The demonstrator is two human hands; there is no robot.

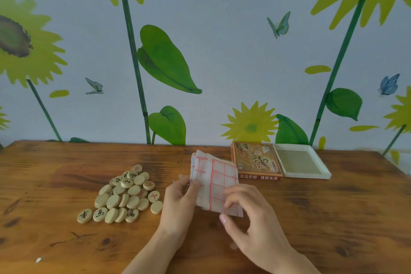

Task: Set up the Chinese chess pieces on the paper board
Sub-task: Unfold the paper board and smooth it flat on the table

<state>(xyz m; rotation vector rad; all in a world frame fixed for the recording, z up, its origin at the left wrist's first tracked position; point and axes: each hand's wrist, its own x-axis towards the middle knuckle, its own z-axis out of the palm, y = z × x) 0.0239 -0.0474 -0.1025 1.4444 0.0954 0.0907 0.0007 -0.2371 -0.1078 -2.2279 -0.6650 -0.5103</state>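
On the wooden table (55,184), left of the board, lies a heap of round pale pieces (123,194), loosely piled; some show black or red characters face up, many show blank backs, and a few lean on edge against their neighbours. The heap lies apart from the board, not touching it. Just right of the heap, the left hand (181,201) pinches the left edge of the folded paper board (214,181) between thumb and fingers. The board is white with a red grid, still folded into several layers, and is held tilted up off the table near the middle. At the board's lower right corner, the right hand (249,211) has its fingers curled onto the paper and its thumb below, gripping that corner. Right of the board and behind it, near the wall (222,51), lies the printed box lid (256,161), flat with its picture side up. Touching the lid's right side sits the open white tray (300,161). The wall behind the board is painted with sunflowers, leaves and butterflies.
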